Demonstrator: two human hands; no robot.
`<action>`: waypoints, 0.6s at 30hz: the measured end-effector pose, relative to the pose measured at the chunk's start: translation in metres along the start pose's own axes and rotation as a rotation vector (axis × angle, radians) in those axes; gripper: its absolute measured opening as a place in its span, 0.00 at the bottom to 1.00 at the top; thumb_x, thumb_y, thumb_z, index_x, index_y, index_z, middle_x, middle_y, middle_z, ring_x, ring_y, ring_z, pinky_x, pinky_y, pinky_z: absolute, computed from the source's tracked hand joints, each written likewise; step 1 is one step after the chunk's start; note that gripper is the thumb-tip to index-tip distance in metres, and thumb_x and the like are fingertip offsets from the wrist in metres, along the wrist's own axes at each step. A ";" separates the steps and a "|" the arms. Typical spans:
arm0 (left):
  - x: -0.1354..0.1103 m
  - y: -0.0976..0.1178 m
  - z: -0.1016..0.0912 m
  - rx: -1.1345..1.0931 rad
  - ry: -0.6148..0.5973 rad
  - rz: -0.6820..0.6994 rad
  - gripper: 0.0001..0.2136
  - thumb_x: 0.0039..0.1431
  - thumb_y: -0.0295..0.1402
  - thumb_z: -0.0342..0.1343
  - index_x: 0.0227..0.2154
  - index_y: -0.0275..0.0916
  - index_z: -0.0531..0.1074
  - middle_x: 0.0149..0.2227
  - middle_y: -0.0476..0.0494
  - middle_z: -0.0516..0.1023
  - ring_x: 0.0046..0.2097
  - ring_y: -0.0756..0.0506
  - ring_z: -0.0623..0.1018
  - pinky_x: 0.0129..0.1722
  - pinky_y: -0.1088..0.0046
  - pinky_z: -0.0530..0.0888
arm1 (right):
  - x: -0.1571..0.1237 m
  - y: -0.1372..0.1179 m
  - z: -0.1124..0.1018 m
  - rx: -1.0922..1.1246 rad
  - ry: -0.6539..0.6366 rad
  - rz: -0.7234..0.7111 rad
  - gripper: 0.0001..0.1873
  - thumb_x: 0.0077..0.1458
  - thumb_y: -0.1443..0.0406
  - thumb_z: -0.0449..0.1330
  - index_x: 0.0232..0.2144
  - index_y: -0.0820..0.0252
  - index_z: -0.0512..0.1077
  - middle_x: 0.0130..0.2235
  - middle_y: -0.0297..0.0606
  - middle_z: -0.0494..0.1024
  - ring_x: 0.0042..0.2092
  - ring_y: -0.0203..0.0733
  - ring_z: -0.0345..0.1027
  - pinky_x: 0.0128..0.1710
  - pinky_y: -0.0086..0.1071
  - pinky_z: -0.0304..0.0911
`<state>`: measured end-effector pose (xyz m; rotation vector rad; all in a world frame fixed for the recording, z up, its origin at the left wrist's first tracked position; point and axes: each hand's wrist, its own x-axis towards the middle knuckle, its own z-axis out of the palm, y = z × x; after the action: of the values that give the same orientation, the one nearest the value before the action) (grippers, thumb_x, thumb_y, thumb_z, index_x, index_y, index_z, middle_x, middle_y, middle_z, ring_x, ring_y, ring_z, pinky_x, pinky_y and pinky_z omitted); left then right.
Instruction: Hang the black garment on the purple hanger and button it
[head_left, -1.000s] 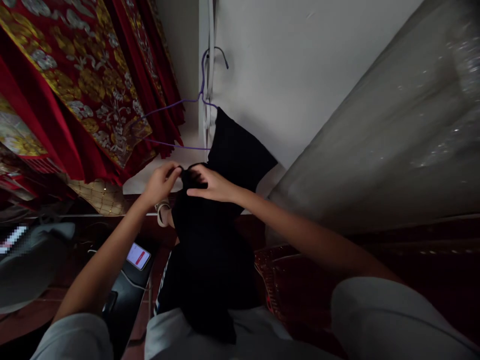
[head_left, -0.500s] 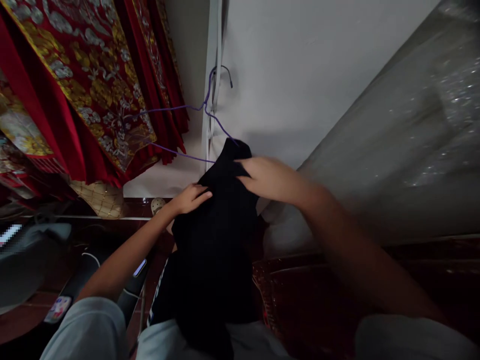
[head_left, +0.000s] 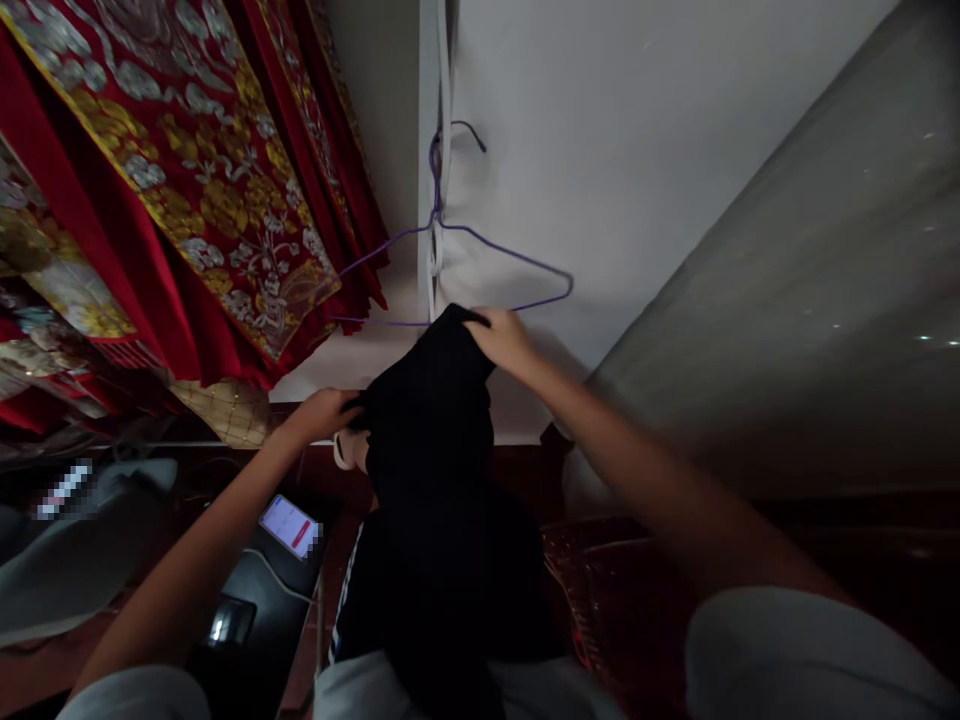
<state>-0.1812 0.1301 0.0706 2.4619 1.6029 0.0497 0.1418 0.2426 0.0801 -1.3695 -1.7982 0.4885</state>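
A black garment (head_left: 431, 420) stretches between my hands and drapes down over my lap; its exact kind I cannot make out. My left hand (head_left: 330, 412) grips its left edge, fingers closed on the cloth. At the upper right corner, my right hand (head_left: 501, 338) pinches the fabric between thumb and fingers. Just behind the garment's top edge, a purple wire hanger (head_left: 517, 258) hangs at a white vertical strip (head_left: 444, 90). The cloth hides part of the hanger's lower bar.
Red embroidered cloths (head_left: 225, 190) hang at the left, overlapping the hanger's left end. A lit phone (head_left: 291, 526) lies on a dark surface at lower left. Grey plastic sheeting (head_left: 787, 300) slopes along the right. A white wall (head_left: 637, 100) stands ahead.
The hanger's right arm has come out of the garment and now shows bare. My right hand has gripped the top corner, and my left hand has closed on the left edge.
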 end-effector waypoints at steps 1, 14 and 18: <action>0.001 -0.009 0.003 -0.032 -0.036 -0.007 0.10 0.68 0.37 0.51 0.38 0.40 0.75 0.37 0.39 0.82 0.39 0.39 0.81 0.40 0.67 0.71 | -0.004 0.004 -0.013 -0.023 0.044 -0.010 0.11 0.59 0.62 0.58 0.37 0.59 0.80 0.43 0.46 0.84 0.48 0.55 0.77 0.51 0.44 0.68; 0.062 0.038 -0.101 -0.178 0.719 0.291 0.09 0.68 0.36 0.49 0.41 0.38 0.72 0.45 0.37 0.77 0.49 0.39 0.77 0.54 0.59 0.73 | -0.037 -0.018 -0.073 -0.004 0.058 0.053 0.20 0.58 0.60 0.59 0.17 0.56 0.61 0.20 0.33 0.63 0.27 0.41 0.63 0.32 0.37 0.62; 0.085 0.060 -0.121 -0.225 0.684 0.355 0.13 0.68 0.35 0.49 0.51 0.38 0.70 0.43 0.40 0.78 0.48 0.40 0.78 0.55 0.61 0.72 | -0.036 -0.019 -0.074 0.105 0.189 -0.134 0.10 0.61 0.62 0.55 0.37 0.58 0.76 0.41 0.42 0.81 0.49 0.51 0.76 0.50 0.43 0.70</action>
<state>-0.1094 0.2021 0.1932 2.6513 1.2159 1.1607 0.1917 0.1912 0.1251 -1.1739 -1.6727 0.3640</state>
